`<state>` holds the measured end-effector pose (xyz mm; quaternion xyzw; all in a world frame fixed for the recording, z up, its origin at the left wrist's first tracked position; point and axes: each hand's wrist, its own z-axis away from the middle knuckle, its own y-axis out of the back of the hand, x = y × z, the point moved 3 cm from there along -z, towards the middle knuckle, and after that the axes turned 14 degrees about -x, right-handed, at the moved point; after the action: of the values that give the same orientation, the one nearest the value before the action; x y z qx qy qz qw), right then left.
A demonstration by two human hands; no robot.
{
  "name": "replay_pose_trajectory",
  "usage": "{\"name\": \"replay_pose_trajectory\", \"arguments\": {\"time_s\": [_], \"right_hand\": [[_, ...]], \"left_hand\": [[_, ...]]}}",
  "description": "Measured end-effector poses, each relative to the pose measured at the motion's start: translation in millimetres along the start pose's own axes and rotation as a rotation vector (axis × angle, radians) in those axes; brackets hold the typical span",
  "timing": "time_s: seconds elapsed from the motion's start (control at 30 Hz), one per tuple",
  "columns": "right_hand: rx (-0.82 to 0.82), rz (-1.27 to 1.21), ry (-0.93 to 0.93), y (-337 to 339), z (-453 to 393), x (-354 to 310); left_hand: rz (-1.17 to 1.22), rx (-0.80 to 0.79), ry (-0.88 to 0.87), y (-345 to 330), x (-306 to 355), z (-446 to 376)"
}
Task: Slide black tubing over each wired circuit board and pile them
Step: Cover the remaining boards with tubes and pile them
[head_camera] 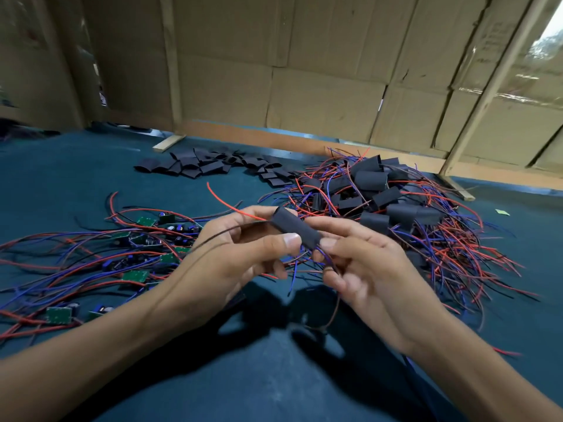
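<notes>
Holding a matte black tube [295,228] between both hands at the middle of the frame, you have your left hand [240,248] curled round its upper end, thumb pressed against the side, and your right hand [362,263] pinching its lower end between thumb and fingertips. The tube is a short, soft-looking sleeve, round at its open upper mouth and tilted from upper left to lower right. Thin wires [307,260] in red, blue and dark brown come out of its lower end beside your right thumb; a red wire and a dark one trail from the upper end past your left hand. The board inside cannot be seen.

Left of your hands lies a loose spread of bare boards [135,275]: small green rectangles with dark components, tangled in long red and blue leads. Right of your hands, from the centre to the right edge, rises the pile [390,205] of sleeved boards, blunt black cylinders bristling with the same glossy wires. Above your hands, near the centre, sits a flat scatter of empty tubes [210,166], pressed flat and slightly curved. All of it rests on a dark teal mat [76,172] with a fine felt-like grain. Along the top of the frame stand creased brown cardboard sheets [320,95] braced by pale wooden battens [170,65].
</notes>
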<state>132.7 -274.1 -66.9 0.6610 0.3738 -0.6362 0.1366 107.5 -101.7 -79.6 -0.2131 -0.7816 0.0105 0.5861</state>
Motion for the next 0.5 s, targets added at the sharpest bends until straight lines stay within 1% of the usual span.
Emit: {"name": "replay_pose_trajectory", "arguments": {"time_s": [0.07,0.13,0.17,0.2,0.23,0.27,0.3,0.33,0.4,0.43,0.47,0.5], "right_hand": [[-0.001,0.03,-0.009,1.0,0.4,-2.3],[0.043,0.146,0.004,0.9,1.3,-5.4],[0.084,0.188,0.034,2.8,1.2,-7.7],[0.134,0.207,0.089,5.9,1.5,-12.1],[0.183,0.215,0.168,11.0,2.5,-18.7],[0.231,0.233,0.265,17.5,4.5,-27.8],[0.28,0.274,0.368,26.1,7.6,-38.4],[0.334,0.335,0.459,35.1,11.2,-49.0],[0.459,0.474,0.563,55.5,19.1,-64.1],[0.518,0.566,0.556,65.1,21.0,-68.2],[0.571,0.694,0.505,72.9,21.2,-69.2],[0.603,0.843,0.412,79.2,19.4,-67.4]], "left_hand": [[-0.147,-0.051,0.008,0.1,3.5,0.3],[-0.358,-0.181,-0.02,-0.3,9.8,0.6],[-0.516,-0.254,-0.064,2.3,13.8,1.5],[-0.78,-0.314,-0.147,7.1,18.4,1.6],[-1.117,-0.332,-0.25,13.7,23.0,1.4],[-1.432,-0.323,-0.318,24.7,25.0,-0.4],[-1.645,-0.285,-0.294,39.5,27.2,-3.5],[-1.758,-0.22,-0.167,57.6,30.0,-7.2],[-1.841,-0.082,0.192,91.8,36.8,-11.3],[-1.832,-0.06,0.349,104.7,40.0,-11.0],[-1.795,-0.063,0.445,113.1,42.6,-9.2],[-1.747,-0.091,0.493,116.8,45.5,-7.8]]}}
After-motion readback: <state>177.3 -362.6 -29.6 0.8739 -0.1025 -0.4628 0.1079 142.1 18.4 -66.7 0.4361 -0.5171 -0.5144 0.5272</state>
